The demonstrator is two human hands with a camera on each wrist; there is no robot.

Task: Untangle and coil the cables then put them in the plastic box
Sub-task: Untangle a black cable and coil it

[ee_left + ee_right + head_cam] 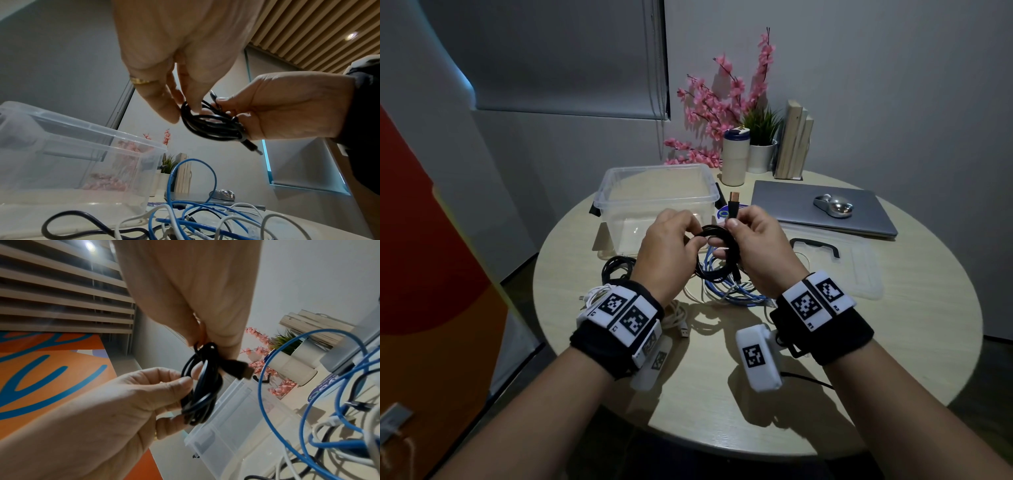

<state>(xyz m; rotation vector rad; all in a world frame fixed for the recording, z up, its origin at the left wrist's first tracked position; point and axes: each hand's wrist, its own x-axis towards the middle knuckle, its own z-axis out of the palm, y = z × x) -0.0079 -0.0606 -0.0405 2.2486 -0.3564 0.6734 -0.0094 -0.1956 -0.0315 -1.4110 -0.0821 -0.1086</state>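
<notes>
Both hands hold a coiled black cable (717,255) in the air just in front of the clear plastic box (654,169). My left hand (690,238) pinches the coil's left side; in the left wrist view, thumb and fingers (170,113) close on the loops (211,128). My right hand (726,236) grips the right side, and the cable's USB plug (734,202) sticks up past the thumb. In the right wrist view the plug (240,369) points at the box (226,418). Below the hands lies a tangle of blue and white cables (726,293). The box holds nothing.
Another black cable (616,267) and a white cable (676,318) lie on the round table (893,342) near my left wrist. The box lid (859,267) lies at right. Behind it, a closed laptop (791,205) carries a silver mouse (834,205). A tumbler (735,157), plants and books stand at the back.
</notes>
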